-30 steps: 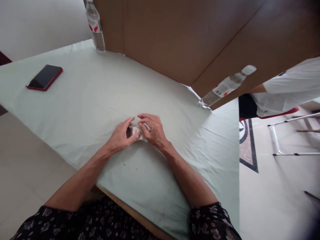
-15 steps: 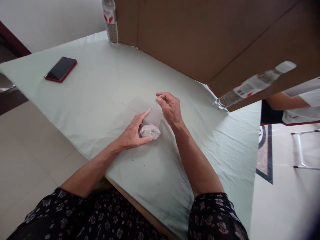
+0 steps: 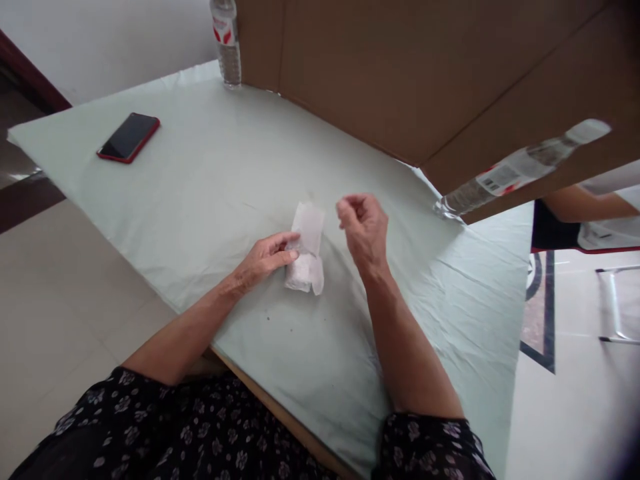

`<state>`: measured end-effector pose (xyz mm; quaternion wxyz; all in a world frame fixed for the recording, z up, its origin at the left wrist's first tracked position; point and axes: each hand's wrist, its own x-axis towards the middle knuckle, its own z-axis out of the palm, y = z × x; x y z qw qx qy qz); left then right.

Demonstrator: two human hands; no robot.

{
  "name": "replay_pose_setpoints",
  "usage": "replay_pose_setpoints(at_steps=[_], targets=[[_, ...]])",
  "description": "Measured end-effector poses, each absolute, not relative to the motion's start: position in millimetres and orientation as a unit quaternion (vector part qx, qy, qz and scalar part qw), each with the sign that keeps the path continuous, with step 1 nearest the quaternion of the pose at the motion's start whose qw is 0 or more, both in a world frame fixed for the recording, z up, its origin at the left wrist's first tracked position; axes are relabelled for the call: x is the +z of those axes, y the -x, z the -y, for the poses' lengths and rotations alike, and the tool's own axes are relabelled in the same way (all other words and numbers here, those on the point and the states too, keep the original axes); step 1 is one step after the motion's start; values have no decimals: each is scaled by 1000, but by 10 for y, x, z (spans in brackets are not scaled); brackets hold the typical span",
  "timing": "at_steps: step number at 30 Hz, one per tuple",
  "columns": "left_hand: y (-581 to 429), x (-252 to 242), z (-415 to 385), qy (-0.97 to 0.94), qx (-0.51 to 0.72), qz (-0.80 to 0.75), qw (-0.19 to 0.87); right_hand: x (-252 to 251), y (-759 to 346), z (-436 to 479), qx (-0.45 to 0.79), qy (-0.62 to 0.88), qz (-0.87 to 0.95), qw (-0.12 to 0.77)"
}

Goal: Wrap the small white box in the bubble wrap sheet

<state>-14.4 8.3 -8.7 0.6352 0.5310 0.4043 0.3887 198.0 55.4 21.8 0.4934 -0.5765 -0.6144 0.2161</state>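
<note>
A small packet (image 3: 300,272) wrapped in thin white paper lies on the pale green tablecloth in front of me. One flap of the paper (image 3: 310,223) extends away from me beyond the packet. My left hand (image 3: 263,262) grips the wrapping from the left, thumb and fingertips over its middle. What the paper encloses is hidden. To the right, my right hand (image 3: 366,230) is raised with curled fingers, apart from the packet, and no object shows in it.
A phone in a red case (image 3: 129,137) rests at the left. Behind stands a large brown cardboard panel (image 3: 360,73), with one water bottle (image 3: 227,47) at its left end and another bottle (image 3: 515,170) at its right. Another person's arm (image 3: 585,202) shows beyond.
The paper now covers the packet from above, and its spread part has become a narrow flap. My right hand has moved right, away from the paper. My left hand's fingers have closed in.
</note>
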Motion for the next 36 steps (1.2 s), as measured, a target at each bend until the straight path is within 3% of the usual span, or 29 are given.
replay_pose_setpoints(at_steps=[5,9,16,23,28,36], targets=[[158,-171,-76,-518,423,-380,640,347,-1699,-94,156,619,721,271],[161,-185,-75,-519,447,-373,626,376,-1670,-142,100,668,717,172],[145,-121,-54,-514,443,-385,625,521,-1809,-97,130,677,703,175],[172,-182,-60,-532,454,-337,630,574,-1567,-45,100,676,729,38],[176,-152,-89,-533,446,-395,601,563,-1769,-171,76,696,713,32],[163,-132,-94,-653,467,-504,320,538,-2135,-231,68,736,674,-9]])
